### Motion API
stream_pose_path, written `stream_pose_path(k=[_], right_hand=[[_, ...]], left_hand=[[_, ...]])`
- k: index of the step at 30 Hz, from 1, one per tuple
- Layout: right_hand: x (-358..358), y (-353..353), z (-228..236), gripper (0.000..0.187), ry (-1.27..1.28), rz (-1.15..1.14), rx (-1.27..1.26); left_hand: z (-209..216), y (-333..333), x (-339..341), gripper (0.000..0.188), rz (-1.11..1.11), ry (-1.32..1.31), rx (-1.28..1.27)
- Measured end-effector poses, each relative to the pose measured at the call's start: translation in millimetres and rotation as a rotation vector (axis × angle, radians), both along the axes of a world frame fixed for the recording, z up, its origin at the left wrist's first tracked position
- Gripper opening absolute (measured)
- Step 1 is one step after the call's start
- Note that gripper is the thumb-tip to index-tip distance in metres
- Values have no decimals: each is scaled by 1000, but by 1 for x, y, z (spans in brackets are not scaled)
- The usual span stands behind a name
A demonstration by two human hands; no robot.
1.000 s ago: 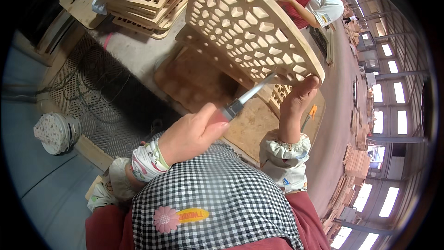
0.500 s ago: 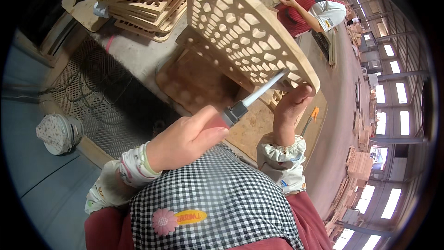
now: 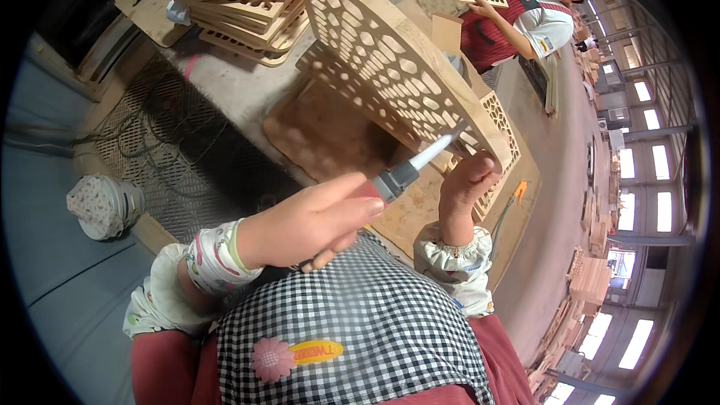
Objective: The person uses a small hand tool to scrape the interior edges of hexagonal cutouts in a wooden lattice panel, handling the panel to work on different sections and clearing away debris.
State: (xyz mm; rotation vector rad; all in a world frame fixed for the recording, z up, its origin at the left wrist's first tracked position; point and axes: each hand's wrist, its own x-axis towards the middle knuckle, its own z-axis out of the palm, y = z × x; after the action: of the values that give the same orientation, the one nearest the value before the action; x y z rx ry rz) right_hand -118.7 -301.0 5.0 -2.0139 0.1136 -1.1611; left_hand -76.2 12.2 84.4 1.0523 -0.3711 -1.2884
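Note:
My left hand [image 3: 319, 217] is closed round the red handle of a file-like tool [image 3: 429, 153] with a black collar and a narrow, pale blade. The blade's tip meets the openwork near the lower corner of a wooden lattice panel [image 3: 420, 41], which is tilted up on edge and pierced with many irregular holes. At that same corner my right hand [image 3: 463, 189] grips the panel's edge, thumb showing and fingers partly hidden. Whether the tip sits inside a hole is hard to make out.
Similar panels lie stacked [image 3: 251, 11] at the back left. Beneath the raised panel is a brown board [image 3: 330, 135] on the workbench. An orange-tipped air hose [image 3: 517, 193] lies right of my right hand. Across the bench a co-worker [image 3: 517, 22] holds another panel. A bucket [image 3: 105, 206] stands left.
The raised panel leans slightly differently, and another lattice panel now shows behind its lower corner. The tool's collar has moved a little nearer the panel. Both hands keep their grip.

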Motion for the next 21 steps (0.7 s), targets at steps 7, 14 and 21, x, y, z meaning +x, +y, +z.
stream_pose_path(k=[7, 14, 21], right_hand=[[0, -1, 9, 81, 27, -2, 6], [-27, -56, 6, 94, 27, -25, 154], [-51, -94, -13, 101, -40, -50, 328]], left_hand=[[9, -11, 7, 28, -11, -62, 42], [-53, 21, -11, 32, -42, -43, 74], [-122, 42, -21, 31, 164, -26, 172]])
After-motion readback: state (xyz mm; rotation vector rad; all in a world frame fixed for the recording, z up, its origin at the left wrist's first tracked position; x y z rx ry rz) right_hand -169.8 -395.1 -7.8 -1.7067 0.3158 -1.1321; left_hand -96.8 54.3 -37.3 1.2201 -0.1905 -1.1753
